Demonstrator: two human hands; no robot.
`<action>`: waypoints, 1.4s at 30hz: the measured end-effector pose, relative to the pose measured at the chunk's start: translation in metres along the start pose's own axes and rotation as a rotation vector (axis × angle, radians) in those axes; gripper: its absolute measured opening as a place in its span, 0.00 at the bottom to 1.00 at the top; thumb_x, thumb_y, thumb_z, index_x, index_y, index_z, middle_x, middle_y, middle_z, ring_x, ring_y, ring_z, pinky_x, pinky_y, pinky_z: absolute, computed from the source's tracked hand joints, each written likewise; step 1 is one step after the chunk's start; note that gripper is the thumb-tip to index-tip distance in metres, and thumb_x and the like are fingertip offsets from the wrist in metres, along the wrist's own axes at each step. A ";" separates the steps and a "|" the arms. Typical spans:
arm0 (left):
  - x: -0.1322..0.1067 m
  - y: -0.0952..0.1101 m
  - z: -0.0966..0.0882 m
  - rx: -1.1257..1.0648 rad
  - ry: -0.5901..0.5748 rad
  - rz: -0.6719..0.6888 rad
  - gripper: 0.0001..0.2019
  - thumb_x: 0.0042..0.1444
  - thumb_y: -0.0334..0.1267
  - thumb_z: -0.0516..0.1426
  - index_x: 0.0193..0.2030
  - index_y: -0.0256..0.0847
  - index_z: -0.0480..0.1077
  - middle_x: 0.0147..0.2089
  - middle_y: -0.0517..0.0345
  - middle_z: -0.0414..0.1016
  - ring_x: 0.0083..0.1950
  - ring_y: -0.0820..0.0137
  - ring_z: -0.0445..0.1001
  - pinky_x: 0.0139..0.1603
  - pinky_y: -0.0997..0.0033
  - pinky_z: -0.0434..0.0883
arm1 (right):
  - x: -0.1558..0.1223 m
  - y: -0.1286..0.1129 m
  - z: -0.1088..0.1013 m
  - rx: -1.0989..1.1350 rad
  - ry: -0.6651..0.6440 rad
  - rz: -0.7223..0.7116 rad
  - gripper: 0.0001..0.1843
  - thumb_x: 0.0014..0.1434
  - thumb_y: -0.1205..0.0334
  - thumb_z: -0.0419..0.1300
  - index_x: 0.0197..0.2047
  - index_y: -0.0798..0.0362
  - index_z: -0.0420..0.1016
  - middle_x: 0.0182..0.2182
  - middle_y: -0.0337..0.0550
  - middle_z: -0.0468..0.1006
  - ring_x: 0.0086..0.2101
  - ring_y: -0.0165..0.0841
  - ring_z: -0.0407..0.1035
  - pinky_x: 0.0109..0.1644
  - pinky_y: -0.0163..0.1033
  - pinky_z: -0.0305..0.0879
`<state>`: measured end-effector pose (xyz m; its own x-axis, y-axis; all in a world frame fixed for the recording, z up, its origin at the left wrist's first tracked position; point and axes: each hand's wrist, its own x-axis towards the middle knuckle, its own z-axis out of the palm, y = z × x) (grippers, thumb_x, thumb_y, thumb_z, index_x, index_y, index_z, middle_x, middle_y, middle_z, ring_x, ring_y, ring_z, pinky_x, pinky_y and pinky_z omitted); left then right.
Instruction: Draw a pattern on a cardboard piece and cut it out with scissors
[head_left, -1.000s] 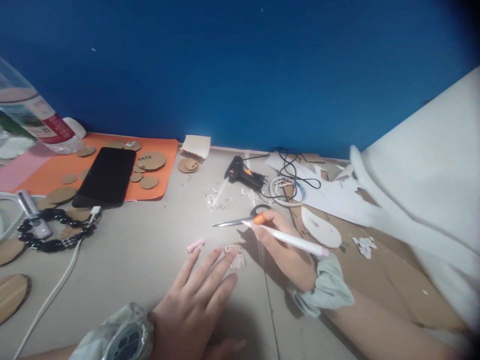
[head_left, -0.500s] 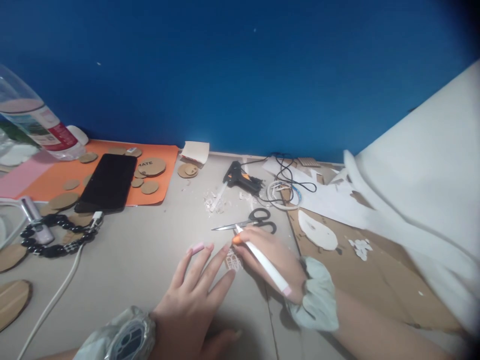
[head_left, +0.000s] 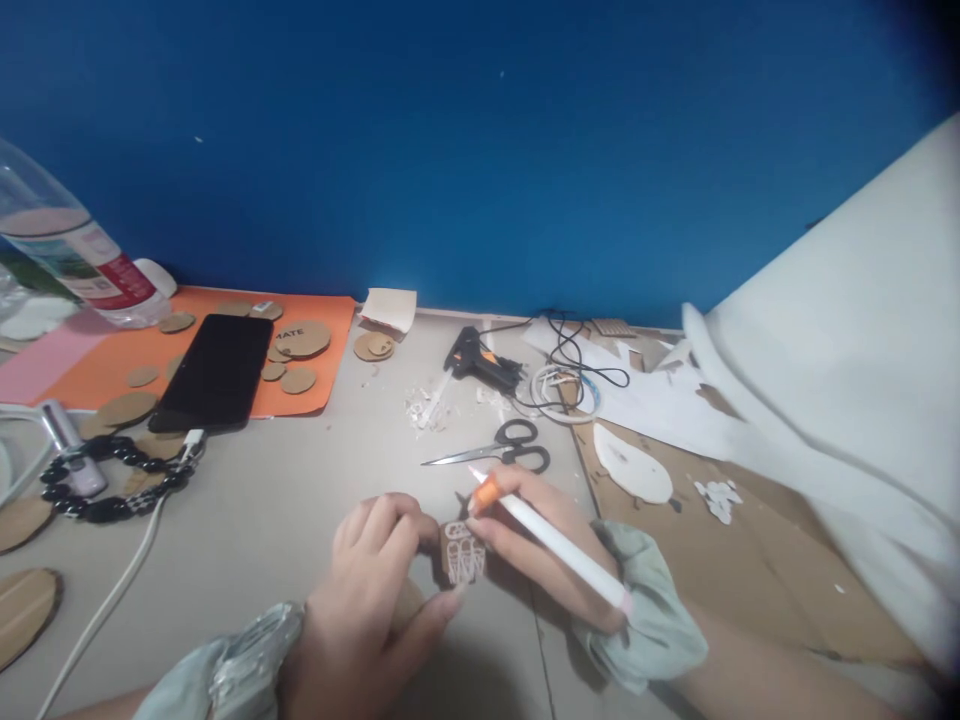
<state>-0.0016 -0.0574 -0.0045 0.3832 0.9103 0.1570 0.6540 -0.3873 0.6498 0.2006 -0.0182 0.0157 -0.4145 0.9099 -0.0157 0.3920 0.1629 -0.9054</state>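
Observation:
My right hand (head_left: 547,530) grips a white marker pen (head_left: 562,550) with a pink end, its tip pointing up and left. Something orange (head_left: 487,494) sits at that hand's fingertips. Between the hands is a small brown cardboard piece (head_left: 452,575) bearing white drawn lines. My left hand (head_left: 375,590) has its fingers curled, with index finger and thumb at the piece's left and lower edges. A tan patch shows under the left palm, mostly hidden. Just beyond the right hand lie black-handled scissors (head_left: 517,446), blades pointing left.
A black glue gun (head_left: 480,362) with cable lies behind, near white scraps. To the left are a phone (head_left: 217,370), an orange sheet (head_left: 341,345) with cardboard discs, a bead bracelet (head_left: 112,505) and a bottle (head_left: 97,262). Cardboard (head_left: 720,570) and white paper (head_left: 667,405) lie right.
My left hand has gone from spread fingers to curled ones at the cardboard piece, which now shows more fully. The pink cap by its fingers is out of sight. The pen has tilted flatter.

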 end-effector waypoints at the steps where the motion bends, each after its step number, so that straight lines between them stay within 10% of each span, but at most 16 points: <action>1: 0.001 0.000 -0.001 -0.016 -0.014 -0.001 0.03 0.59 0.36 0.52 0.37 0.42 0.65 0.41 0.54 0.66 0.42 0.63 0.65 0.43 0.61 0.67 | -0.002 0.000 0.002 0.022 -0.005 -0.012 0.01 0.60 0.64 0.57 0.37 0.50 0.69 0.34 0.39 0.73 0.34 0.32 0.71 0.39 0.38 0.68; 8: 0.009 -0.001 -0.011 -0.199 -0.033 -0.054 0.08 0.61 0.34 0.48 0.32 0.42 0.65 0.40 0.53 0.69 0.44 0.64 0.68 0.44 0.63 0.71 | -0.008 0.014 0.008 0.290 0.092 -0.060 0.26 0.62 0.38 0.42 0.52 0.48 0.60 0.32 0.44 0.75 0.29 0.35 0.70 0.31 0.41 0.68; 13: 0.011 0.001 -0.016 -0.310 0.042 -0.122 0.12 0.64 0.37 0.45 0.32 0.42 0.66 0.40 0.52 0.68 0.44 0.64 0.68 0.46 0.63 0.70 | -0.005 0.023 0.011 -0.062 0.351 0.074 0.08 0.62 0.54 0.53 0.43 0.47 0.65 0.29 0.39 0.73 0.26 0.33 0.69 0.29 0.38 0.66; 20: 0.010 -0.001 -0.014 -0.466 0.036 -0.192 0.12 0.65 0.38 0.45 0.34 0.41 0.65 0.41 0.52 0.67 0.45 0.64 0.67 0.47 0.64 0.66 | -0.001 0.024 0.011 -0.217 0.176 -0.218 0.14 0.62 0.66 0.51 0.50 0.45 0.67 0.41 0.43 0.73 0.42 0.40 0.69 0.47 0.47 0.66; 29: 0.009 -0.006 -0.007 -0.230 -0.008 -0.036 0.09 0.61 0.35 0.50 0.32 0.41 0.69 0.43 0.51 0.67 0.47 0.62 0.66 0.49 0.62 0.66 | -0.002 0.012 0.001 -0.033 0.085 -0.328 0.09 0.60 0.60 0.54 0.44 0.49 0.66 0.34 0.42 0.70 0.35 0.36 0.67 0.39 0.42 0.66; 42: 0.009 -0.008 -0.004 -0.214 -0.051 0.019 0.05 0.58 0.32 0.54 0.32 0.43 0.69 0.43 0.54 0.68 0.48 0.63 0.67 0.49 0.64 0.69 | 0.004 0.002 -0.001 -0.103 0.004 -0.157 0.10 0.63 0.60 0.51 0.31 0.52 0.66 0.26 0.37 0.69 0.25 0.29 0.64 0.32 0.36 0.63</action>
<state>-0.0056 -0.0454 -0.0053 0.4302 0.8925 0.1357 0.4953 -0.3591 0.7910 0.2003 -0.0143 0.0140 -0.4742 0.8717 0.1237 0.4053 0.3409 -0.8482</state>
